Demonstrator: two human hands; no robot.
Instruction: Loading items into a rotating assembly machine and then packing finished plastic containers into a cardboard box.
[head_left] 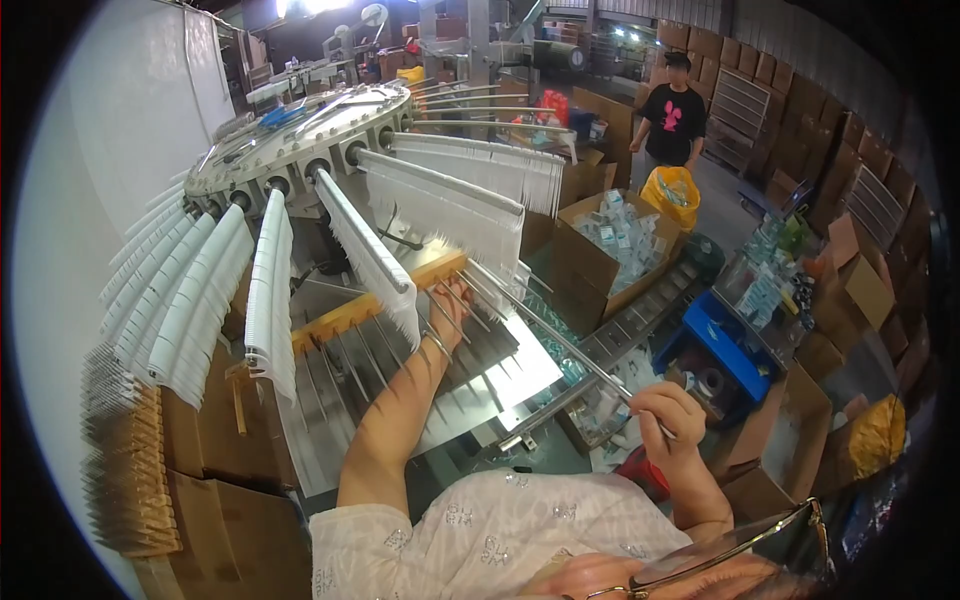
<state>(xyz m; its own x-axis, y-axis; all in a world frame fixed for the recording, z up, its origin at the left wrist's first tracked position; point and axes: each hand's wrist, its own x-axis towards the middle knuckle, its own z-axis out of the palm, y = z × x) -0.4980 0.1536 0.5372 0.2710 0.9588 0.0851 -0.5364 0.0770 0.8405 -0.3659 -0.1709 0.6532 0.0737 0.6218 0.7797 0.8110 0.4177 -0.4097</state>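
My right hand (672, 412) is closed around the outer end of a long bare metal rod (560, 340), which slants up and left toward a round machine head (300, 130). My left hand (450, 303) sits under the right end of a wooden bar (375, 305) with metal pins along it. Its fingers are curled among the pins; what they grip cannot be made out. Rods hung with white fringed pieces (365, 240) fan out from the machine head, on both sides of the bare rod. Beneath the wooden bar lies a shiny metal sheet (520, 375).
A cardboard box (575, 265) of clear packaged items stands beyond the rod, beside a conveyor (625, 335). A blue bin (715, 345) is at right. A person (672, 120) stands behind a yellow bag (670, 200). At lower left is another pinned wooden rack (150, 480).
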